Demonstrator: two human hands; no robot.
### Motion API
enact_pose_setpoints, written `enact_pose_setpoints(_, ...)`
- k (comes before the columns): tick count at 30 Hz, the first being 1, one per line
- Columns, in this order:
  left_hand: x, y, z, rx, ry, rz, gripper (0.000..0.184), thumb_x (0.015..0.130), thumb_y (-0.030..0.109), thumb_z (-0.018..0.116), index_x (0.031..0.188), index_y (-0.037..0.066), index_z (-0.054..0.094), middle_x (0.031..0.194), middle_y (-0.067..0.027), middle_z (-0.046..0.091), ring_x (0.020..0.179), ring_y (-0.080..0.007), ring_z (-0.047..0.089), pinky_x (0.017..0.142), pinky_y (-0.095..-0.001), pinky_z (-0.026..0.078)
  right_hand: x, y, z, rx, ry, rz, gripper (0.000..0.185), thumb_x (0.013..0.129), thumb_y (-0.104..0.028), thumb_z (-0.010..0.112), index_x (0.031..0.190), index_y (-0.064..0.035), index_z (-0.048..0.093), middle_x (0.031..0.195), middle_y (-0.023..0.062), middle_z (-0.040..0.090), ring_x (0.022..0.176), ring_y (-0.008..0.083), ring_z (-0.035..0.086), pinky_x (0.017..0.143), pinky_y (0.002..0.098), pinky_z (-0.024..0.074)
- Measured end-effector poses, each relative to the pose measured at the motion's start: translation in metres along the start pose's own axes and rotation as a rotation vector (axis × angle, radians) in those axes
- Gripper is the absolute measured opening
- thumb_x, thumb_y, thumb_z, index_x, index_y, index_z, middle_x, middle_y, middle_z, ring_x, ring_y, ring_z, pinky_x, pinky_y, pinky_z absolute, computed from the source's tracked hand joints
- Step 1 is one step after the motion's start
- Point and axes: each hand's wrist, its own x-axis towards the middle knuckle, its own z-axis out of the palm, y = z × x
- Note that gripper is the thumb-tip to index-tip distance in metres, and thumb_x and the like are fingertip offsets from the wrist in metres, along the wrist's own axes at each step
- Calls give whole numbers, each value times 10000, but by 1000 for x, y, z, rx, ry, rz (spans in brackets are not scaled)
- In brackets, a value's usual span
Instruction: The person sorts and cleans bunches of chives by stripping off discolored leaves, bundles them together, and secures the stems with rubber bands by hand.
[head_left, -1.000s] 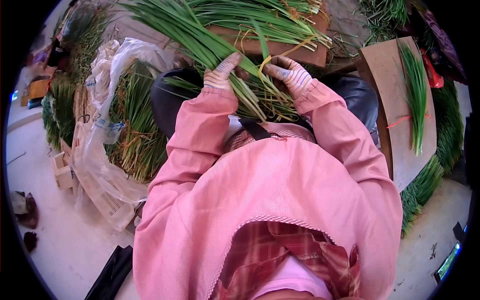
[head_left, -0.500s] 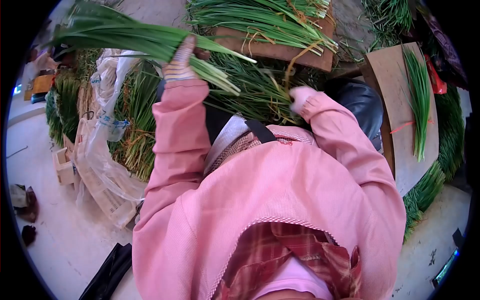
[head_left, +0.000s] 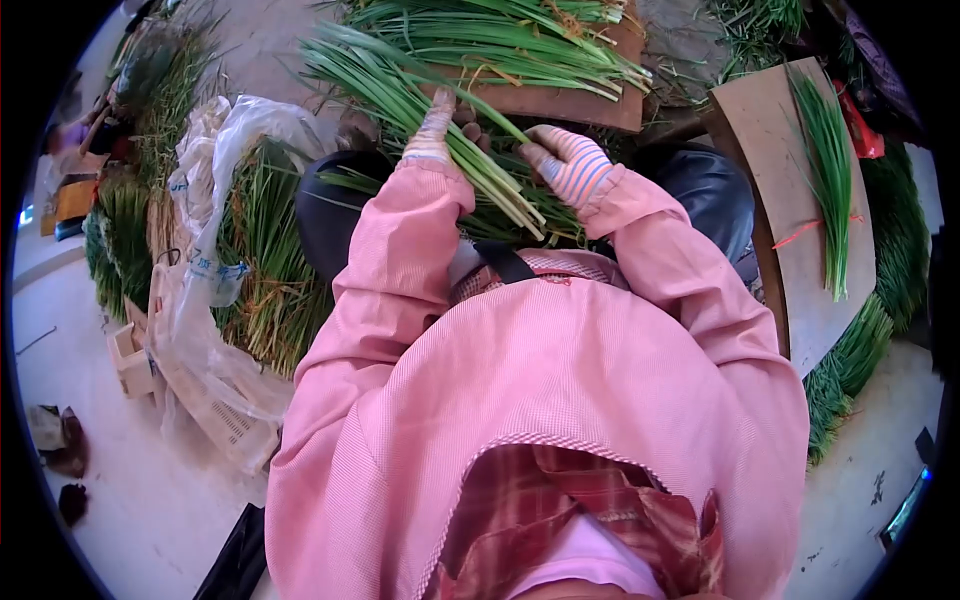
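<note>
My left hand (head_left: 435, 135), in a striped glove, is closed around a loose bunch of garlic chives (head_left: 495, 185); the green leaves point up and left, the pale stem ends down and right. At the right of the bunch, my right hand (head_left: 570, 165), also in a striped glove, pinches the pale end of a chive stalk (head_left: 500, 118) that stands apart from the others. More chives lie in my lap beneath both hands, partly hidden. Just beyond them, tied chive bundles (head_left: 520, 50) rest on a brown board (head_left: 625, 110).
On the right, a board (head_left: 790, 200) carries a chive bundle (head_left: 830, 170) with a red tie. To the left, a crate (head_left: 235, 420) draped with clear plastic (head_left: 225, 270) stands beside more chives (head_left: 265, 290). Loose leaves litter the floor at the back.
My left hand has brought the bunch right and closer to my body. My right hand has come up from the chives in my lap to the bunch and now pinches a stalk.
</note>
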Motion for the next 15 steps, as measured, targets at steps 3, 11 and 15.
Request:
enact_pose_setpoints(3,10,-16,-24,56,-102,-78,276,696,278,693,891,132,565,725,2,552,622,-154,519,545,-296,451,-11,6,7,182,-35,60,239,823,-200,538,989,-28,549,729,-4,548,620,67,459,553,210,387)
enact_pose_setpoints(11,-19,-16,-23,133,-150,-151,301,763,223,617,1026,97,541,849,-83,610,743,-252,598,671,-364,505,-13,-3,18,504,-356,157,317,763,-155,628,1034,-14,543,889,24,597,788,79,529,698,228,440)
enact_pose_setpoints(15,2,-28,-30,23,-157,-37,269,719,251,674,910,102,557,784,-60,588,644,-229,561,526,-369,483,-23,-13,5,569,-255,313,165,786,-187,594,899,-67,576,627,-39,508,523,38,432,473,186,342)
